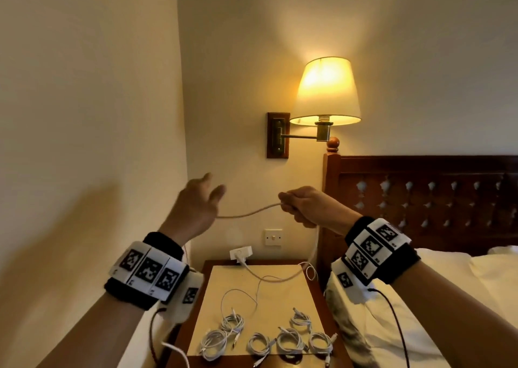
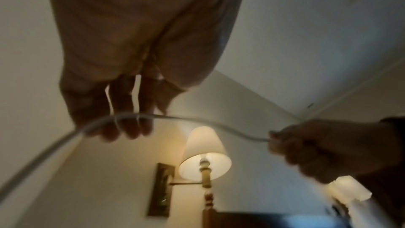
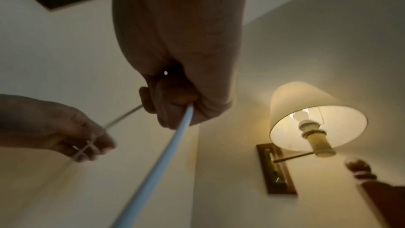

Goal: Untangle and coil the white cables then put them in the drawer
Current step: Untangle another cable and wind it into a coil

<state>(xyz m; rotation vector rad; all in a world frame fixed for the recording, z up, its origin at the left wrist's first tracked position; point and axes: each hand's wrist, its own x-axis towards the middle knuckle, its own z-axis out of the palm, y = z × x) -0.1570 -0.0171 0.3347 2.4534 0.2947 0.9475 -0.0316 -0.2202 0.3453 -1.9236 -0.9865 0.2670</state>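
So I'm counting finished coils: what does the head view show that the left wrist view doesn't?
Only the head view shows the nightstand with six coiled cables and a loose one. Only the left wrist view shows the cable lying across the left hand's fingers. Both show the right hand gripping it, and the lamp.

Two hands raised, left hand (image 1: 196, 205) and right hand (image 1: 304, 206), one white cable (image 1: 249, 213) strung between their fingers, six coiled cables (image 1: 290, 339) on the worktop (image 1: 207, 297) below the fingers, one lit wall lamp (image 1: 326, 93), one wall switch (image 1: 273, 237), one bed (image 1: 462, 283)
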